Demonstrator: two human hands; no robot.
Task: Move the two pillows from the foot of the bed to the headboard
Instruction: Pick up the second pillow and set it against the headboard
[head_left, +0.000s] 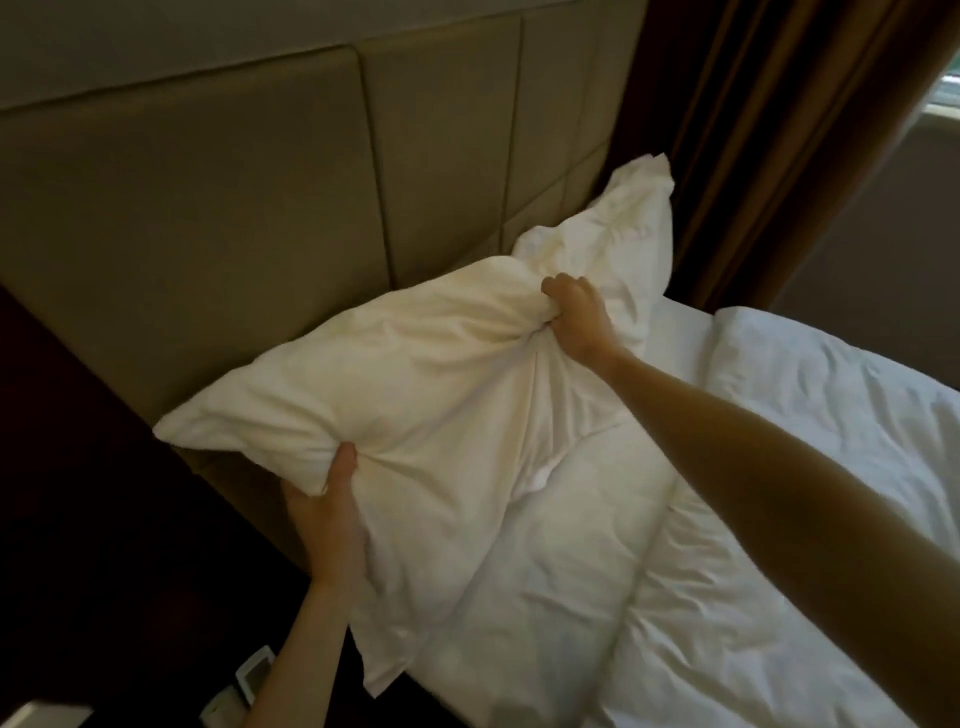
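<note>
A white pillow (415, 395) is held up in front of the padded beige headboard (218, 208), tilted with its lower edge over the bed. My left hand (327, 514) grips its near left edge from below. My right hand (576, 312) is bunched into the fabric at its upper right. Behind that hand a second white pillow (618, 228) stands upright, leaning on the headboard near the curtain.
A rumpled white duvet (779, 493) covers the bed to the right. Brown curtains (769, 130) hang at the back right beside a window. A dark bedside area at the lower left holds small white devices (254, 675).
</note>
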